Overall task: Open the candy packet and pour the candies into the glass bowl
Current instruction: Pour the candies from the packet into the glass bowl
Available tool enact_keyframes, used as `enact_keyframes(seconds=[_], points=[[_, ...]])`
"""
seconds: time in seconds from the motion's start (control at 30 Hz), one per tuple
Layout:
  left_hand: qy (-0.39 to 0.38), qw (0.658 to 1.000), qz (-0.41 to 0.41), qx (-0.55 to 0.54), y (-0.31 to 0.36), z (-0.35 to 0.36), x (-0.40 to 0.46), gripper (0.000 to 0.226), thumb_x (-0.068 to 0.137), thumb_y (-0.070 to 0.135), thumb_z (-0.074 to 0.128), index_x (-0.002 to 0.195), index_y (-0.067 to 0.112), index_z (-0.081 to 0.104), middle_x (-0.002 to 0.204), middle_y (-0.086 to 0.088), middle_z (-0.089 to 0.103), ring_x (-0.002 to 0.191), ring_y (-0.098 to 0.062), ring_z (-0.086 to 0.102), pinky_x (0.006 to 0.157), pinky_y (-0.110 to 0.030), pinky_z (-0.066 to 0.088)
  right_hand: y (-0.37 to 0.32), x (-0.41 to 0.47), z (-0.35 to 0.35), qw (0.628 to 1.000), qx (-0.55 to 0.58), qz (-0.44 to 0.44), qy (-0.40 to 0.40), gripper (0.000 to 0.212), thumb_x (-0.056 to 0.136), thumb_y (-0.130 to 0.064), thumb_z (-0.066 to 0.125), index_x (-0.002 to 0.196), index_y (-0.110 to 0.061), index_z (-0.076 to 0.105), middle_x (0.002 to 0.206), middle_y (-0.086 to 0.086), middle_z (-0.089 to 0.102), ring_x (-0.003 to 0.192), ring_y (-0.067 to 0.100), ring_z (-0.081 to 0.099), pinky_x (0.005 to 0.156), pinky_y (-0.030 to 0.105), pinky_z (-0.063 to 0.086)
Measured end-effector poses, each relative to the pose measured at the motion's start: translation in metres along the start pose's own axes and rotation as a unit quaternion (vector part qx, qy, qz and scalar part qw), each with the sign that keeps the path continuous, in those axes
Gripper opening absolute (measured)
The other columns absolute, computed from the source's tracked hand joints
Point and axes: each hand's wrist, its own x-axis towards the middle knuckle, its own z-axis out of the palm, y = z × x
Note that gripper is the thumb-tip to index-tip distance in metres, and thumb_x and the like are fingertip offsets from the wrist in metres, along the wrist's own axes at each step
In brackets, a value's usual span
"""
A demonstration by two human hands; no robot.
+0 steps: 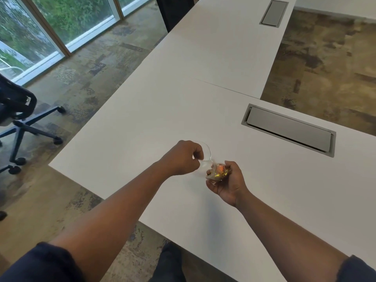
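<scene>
Between hands [203, 169], candy packet [216, 171] crosswise.

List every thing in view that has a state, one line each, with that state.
left hand: closed on the glass bowl's rim
glass bowl: held, tilted; contents unclear
right hand: closed around the candy packet
candy packet: clear, candies inside, mouth against the bowl; whether opened cannot be told
near cable hatch: lid down
far cable hatch: lid down
office chair: unoccupied, away from table

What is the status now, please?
Left hand grips glass bowl rim. Right hand grips candy packet beside it. Nothing else on the white table.
</scene>
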Motion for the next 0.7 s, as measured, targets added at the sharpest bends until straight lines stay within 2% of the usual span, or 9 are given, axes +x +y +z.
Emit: enact_keyframes(seconds=[0.07, 0.13, 0.2, 0.27, 0.37, 0.43, 0.53, 0.6, 0.7], points=[[0.031, 0.998, -0.024, -0.043, -0.008, 0.006, 0.005, 0.024, 0.08, 0.004, 0.059, 0.08, 0.024, 0.071, 0.086, 0.016, 0.068, 0.067, 0.003, 0.062, 0.06, -0.012, 0.043, -0.004, 0.003, -0.001, 1.0, 0.006, -0.016, 0.021, 0.038, 0.092, -0.038, 0.053, 0.111, -0.008, 0.066, 0.101, 0.015, 0.069, 0.083, 0.028, 0.066, 0.071, 0.04, 0.057], [0.068, 0.993, -0.058, -0.073, -0.02, 0.015, 0.009, 0.028, 0.082, 0.002, 0.054, 0.085, 0.025, 0.07, 0.094, 0.012, 0.069, 0.074, -0.003, 0.064, 0.062, -0.015, 0.045, -0.009, 0.006, -0.004, 0.998, 0.005, -0.042, 0.049, 0.035, 0.092, -0.038, 0.055, 0.106, -0.009, 0.067, 0.099, 0.011, 0.071, 0.081, 0.026, 0.066, 0.073, 0.04, 0.058], [0.08, 0.992, -0.08, -0.062, -0.035, 0.027, 0.013, 0.031, 0.086, 0.002, 0.055, 0.105, 0.021, 0.07, 0.116, 0.001, 0.064, 0.094, -0.017, 0.065, 0.078, -0.025, 0.051, -0.015, 0.01, -0.004, 0.994, -0.001, -0.072, 0.082, 0.031, 0.093, -0.038, 0.057, 0.103, -0.01, 0.066, 0.096, 0.009, 0.072, 0.083, 0.026, 0.065, 0.075, 0.041, 0.058], [0.058, 0.993, -0.096, -0.026, -0.05, 0.039, 0.019, 0.04, 0.091, 0.008, 0.062, 0.13, 0.016, 0.062, 0.136, -0.006, 0.053, 0.116, -0.025, 0.06, 0.099, -0.035, 0.049, -0.022, 0.015, -0.001, 0.99, -0.023, -0.094, 0.107, 0.026, 0.094, -0.038, 0.058, 0.097, -0.013, 0.065, 0.086, 0.006, 0.074, 0.076, 0.023, 0.067, 0.073, 0.039, 0.058], [0.029, 0.99, -0.134, -0.019, -0.065, 0.054, 0.029, 0.053, 0.095, 0.019, 0.066, 0.146, 0.014, 0.051, 0.155, -0.012, 0.035, 0.127, -0.028, 0.056, 0.11, -0.036, 0.043, -0.03, 0.023, 0.007, 0.981, -0.091, -0.121, 0.118, 0.025, 0.096, -0.037, 0.052, 0.095, -0.015, 0.065, 0.09, 0.005, 0.075, 0.069, 0.021, 0.068, 0.072, 0.036, 0.055], [0.026, 0.988, -0.152, -0.027, -0.071, 0.063, 0.034, 0.055, 0.097, 0.025, 0.066, 0.148, 0.012, 0.048, 0.161, -0.014, 0.028, 0.13, -0.028, 0.055, 0.112, -0.033, 0.039, -0.033, 0.031, 0.014, 0.971, -0.144, -0.146, 0.124, 0.025, 0.096, -0.036, 0.049, 0.098, -0.016, 0.063, 0.099, 0.007, 0.071, 0.08, 0.022, 0.066, 0.075, 0.037, 0.054], [0.041, 0.985, -0.162, -0.034, -0.077, 0.072, 0.042, 0.05, 0.099, 0.026, 0.064, 0.144, 0.007, 0.052, 0.158, -0.017, 0.034, 0.137, -0.028, 0.05, 0.112, -0.031, 0.037, -0.034, 0.042, 0.025, 0.94, -0.243, -0.192, 0.142, 0.025, 0.096, -0.041, 0.045, 0.097, -0.021, 0.059, 0.106, 0.007, 0.068, 0.091, 0.024, 0.064, 0.083, 0.043, 0.054], [0.049, 0.985, -0.163, -0.028, -0.081, 0.076, 0.045, 0.044, 0.099, 0.023, 0.064, 0.138, 0.005, 0.057, 0.154, -0.017, 0.04, 0.135, -0.028, 0.051, 0.11, -0.031, 0.038, -0.033, 0.046, 0.032, 0.908, -0.318, -0.226, 0.151, 0.022, 0.097, -0.044, 0.042, 0.092, -0.029, 0.058, 0.103, 0.002, 0.068, 0.099, 0.027, 0.064, 0.089, 0.044, 0.052], [0.055, 0.984, -0.167, -0.033, -0.086, 0.079, 0.047, 0.038, 0.097, 0.022, 0.064, 0.131, 0.004, 0.06, 0.148, -0.014, 0.045, 0.125, -0.029, 0.058, 0.106, -0.032, 0.043, -0.031, 0.05, 0.043, 0.841, -0.431, -0.297, 0.138, 0.027, 0.102, -0.035, 0.037, 0.09, -0.029, 0.06, 0.1, -0.001, 0.066, 0.104, 0.027, 0.06, 0.089, 0.04, 0.048]])
